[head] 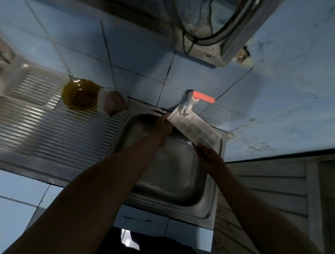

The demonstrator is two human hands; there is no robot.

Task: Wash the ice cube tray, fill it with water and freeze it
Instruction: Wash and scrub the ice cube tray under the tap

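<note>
A white ice cube tray (pixel 195 127) with several compartments is held slanted over the steel sink (pixel 171 177), its far end right under the white tap (pixel 188 105) with an orange-red lever (pixel 203 97). My left hand (pixel 163 128) grips the tray's far left end. My right hand (pixel 208 155) holds its near right end from below. I cannot tell whether water is running.
A ribbed steel draining board (pixel 46 121) lies left of the sink, carrying an amber glass bowl (pixel 80 94) and a clear container (pixel 112 102). Blue tiled wall (pixel 139 50) rises behind. Grey boards (pixel 267 189) stand at the right.
</note>
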